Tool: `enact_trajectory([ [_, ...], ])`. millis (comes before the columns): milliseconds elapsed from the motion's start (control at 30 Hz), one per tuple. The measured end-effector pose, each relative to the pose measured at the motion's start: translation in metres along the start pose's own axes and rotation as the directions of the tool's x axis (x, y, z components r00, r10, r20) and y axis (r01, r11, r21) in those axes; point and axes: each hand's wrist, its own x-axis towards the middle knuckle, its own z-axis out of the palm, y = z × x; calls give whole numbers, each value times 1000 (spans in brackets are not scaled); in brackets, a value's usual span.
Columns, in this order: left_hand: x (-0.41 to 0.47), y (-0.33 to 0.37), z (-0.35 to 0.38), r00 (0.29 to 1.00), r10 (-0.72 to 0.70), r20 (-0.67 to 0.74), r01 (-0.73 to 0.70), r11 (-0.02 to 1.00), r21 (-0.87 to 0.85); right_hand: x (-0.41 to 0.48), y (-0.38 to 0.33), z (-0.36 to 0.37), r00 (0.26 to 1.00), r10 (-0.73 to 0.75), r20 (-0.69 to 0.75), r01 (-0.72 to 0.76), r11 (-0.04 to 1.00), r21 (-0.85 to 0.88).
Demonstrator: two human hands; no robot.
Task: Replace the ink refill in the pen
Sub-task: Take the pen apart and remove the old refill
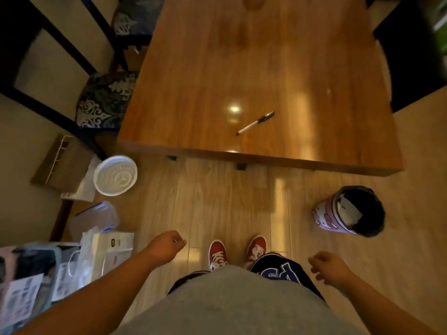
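Note:
A white pen (255,123) with a black cap lies alone on the wooden table (217,76), near its front edge, slanting from lower left to upper right. Both hands hang low over the floor, well short of the table. My left hand (167,245) has its fingers loosely curled and holds nothing. My right hand (330,267) is relaxed with fingers slightly bent and holds nothing. No separate refill shows anywhere in view.
A pink bin (348,211) with a black liner stands on the floor at the right. A white round lid (115,175), a plastic box (96,217) and bags of papers (48,269) clutter the left floor. Dark chairs (104,100) stand left of the table.

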Motion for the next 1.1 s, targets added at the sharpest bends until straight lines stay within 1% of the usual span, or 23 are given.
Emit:
enact_trajectory([
  [133, 31, 62, -25, 996, 91, -17, -90, 996, 28, 19, -8, -23, 996, 88, 11, -89, 995, 53],
  [200, 41, 94, -32, 989, 141, -43, -140, 990, 28, 31, -23, -37, 997, 82, 11, -83, 993, 79],
  [267, 46, 128, -36, 979, 187, -83, -185, 982, 32, 43, -47, -51, 1000, 11, 16, -12, 999, 50],
  [333, 52, 164, -38, 965, 229, -124, -223, 973, 60, 53, -79, -68, 994, -110, 21, 110, 994, 3],
  [400, 57, 200, -40, 947, 279, -158, -267, 959, 94, 61, -114, -87, 973, -228, 42, 229, 973, -16],
  [467, 65, 237, -43, 914, 347, -209, -326, 937, 127, 69, -149, -104, 944, -322, 72, 324, 946, -13],
  [567, 85, 288, -49, 849, 434, -303, -399, 901, 171, 82, -195, -123, 898, -425, 112, 428, 904, -1],
  [667, 109, 324, -55, 804, 478, -354, -407, 876, 260, 98, -236, -136, 870, -467, 160, 472, 882, 9],
  [733, 123, 340, -56, 802, 488, -344, -374, 860, 348, 108, -260, -141, 861, -480, 172, 476, 877, 63],
  [867, 143, 358, -57, 837, 475, -271, -297, 811, 504, 124, -296, -143, 863, -478, 165, 463, 878, 124],
  [1033, 159, 363, -64, 838, 495, -228, -336, 799, 499, 133, -324, -140, 884, -438, 160, 412, 895, 172],
  [1100, 165, 365, -68, 841, 507, -187, -357, 781, 513, 132, -331, -138, 899, -414, 144, 385, 902, 194],
])
